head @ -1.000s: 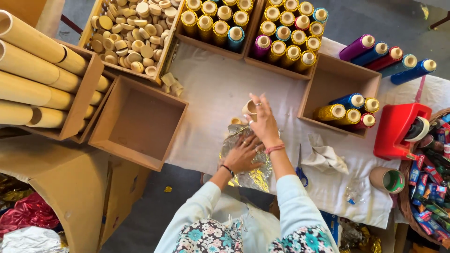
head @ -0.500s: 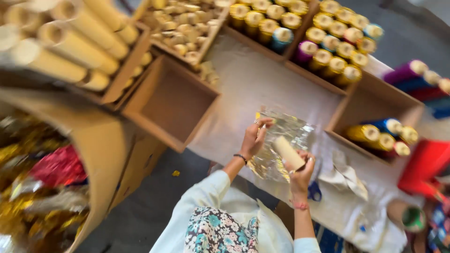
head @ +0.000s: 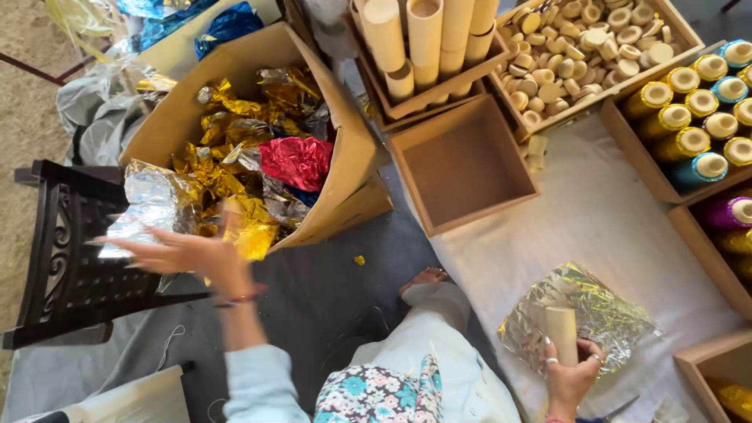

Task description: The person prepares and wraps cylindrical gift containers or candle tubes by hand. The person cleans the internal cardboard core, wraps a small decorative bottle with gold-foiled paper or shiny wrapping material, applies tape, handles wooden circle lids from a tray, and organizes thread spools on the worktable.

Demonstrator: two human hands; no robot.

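The left hand [head: 192, 254] sits at the left of the frame, blurred, with fingers spread and the palm released; it grips nothing. It hovers just in front of the open side of a large cardboard box [head: 345, 149] filled with crumpled foil sheets [head: 243, 168] in gold, silver and red. The fingertips lie next to a silver sheet at the box mouth; whether they touch it cannot be told. Below and left of this hand stands a dark chair frame [head: 66, 258]. The forearm, in a pale blue sleeve, runs down toward the bottom centre of the frame.

The right hand [head: 572, 376] sits at the lower right, clenched around the lower end of a short cardboard tube [head: 562, 333]. The tube stands roughly upright, tilted slightly. It rests against a sheet of silver foil [head: 603, 317] that lies flat on the white cloth [head: 603, 211].

Open cloth extends above the foil sheet up to an empty wooden tray [head: 462, 164] at upper centre. A crate corner [head: 717, 364] bounds the right hand on its right side. Farther out, along the upper edge, are a tray of long cardboard tubes [head: 423, 39], a tray of small round caps [head: 583, 43], and, at upper right, a tray of foil-wrapped rolls [head: 697, 102].
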